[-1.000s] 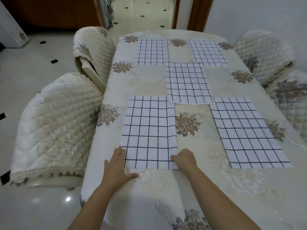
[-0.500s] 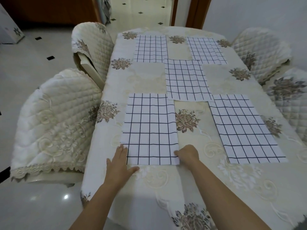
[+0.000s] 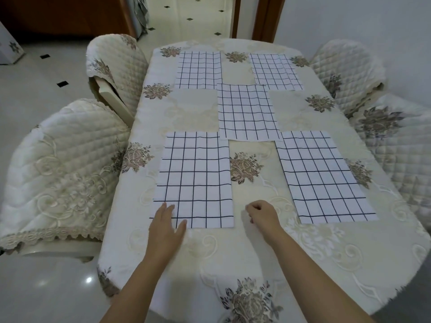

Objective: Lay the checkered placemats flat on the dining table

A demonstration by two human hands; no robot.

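Five placemats [image 3: 195,178] lie flat on the surface [image 3: 233,257]; left hand [image 3: 166,227] rests flat-fingered on one, right hand [image 3: 263,215] curled empty.

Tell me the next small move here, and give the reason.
Probably lift the left hand off the near-left white placemat with dark grid lines. It rests flat on the mat's near-left corner, the curled right hand holds nothing beside it, and that mat already seems to lie flat on the cream embroidered tablecloth.
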